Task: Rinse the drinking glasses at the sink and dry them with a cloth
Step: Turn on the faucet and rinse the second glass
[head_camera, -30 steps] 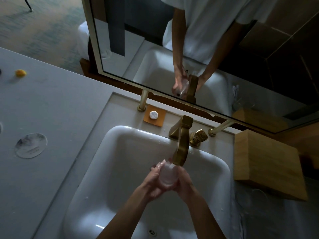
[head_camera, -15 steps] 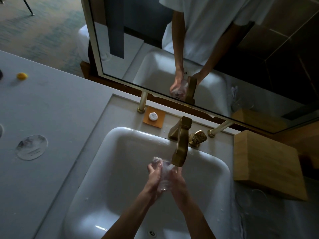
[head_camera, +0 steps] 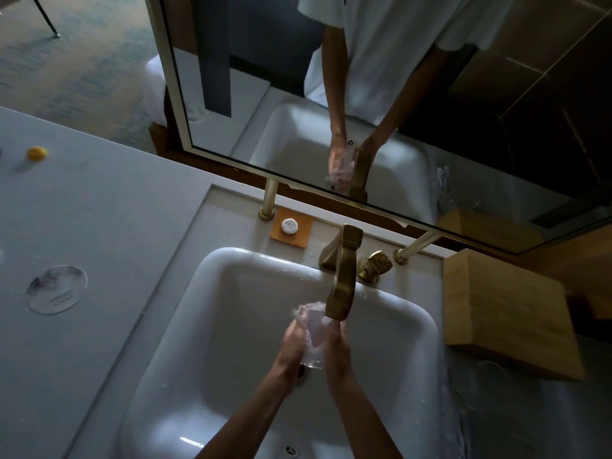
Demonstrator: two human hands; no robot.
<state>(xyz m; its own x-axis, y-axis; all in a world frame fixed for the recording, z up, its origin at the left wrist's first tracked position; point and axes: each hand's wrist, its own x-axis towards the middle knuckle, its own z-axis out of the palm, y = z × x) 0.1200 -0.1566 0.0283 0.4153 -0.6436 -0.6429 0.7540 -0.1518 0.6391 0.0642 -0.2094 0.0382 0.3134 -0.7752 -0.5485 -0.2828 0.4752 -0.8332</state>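
A clear drinking glass (head_camera: 313, 332) is held tilted over the white sink basin (head_camera: 231, 293), its rim up toward the brass faucet spout (head_camera: 341, 293). My left hand (head_camera: 291, 346) wraps its left side and my right hand (head_camera: 337, 352) presses against its right side. Water splashes around the glass's upper end. The glass's base points down toward the drain. No cloth is in view.
A brass faucet handle (head_camera: 376, 265) stands right of the spout. An orange soap dish with a round white soap (head_camera: 290, 226) sits behind the basin. A wooden box (head_camera: 506, 313) is at right. A round coaster (head_camera: 56, 289) and a small yellow object (head_camera: 36, 153) lie on the grey counter. Mirror (head_camera: 397, 94) above.
The glass has turned from mouth-up under the spout to tilted on its side between my hands. Both hands shifted slightly toward me.
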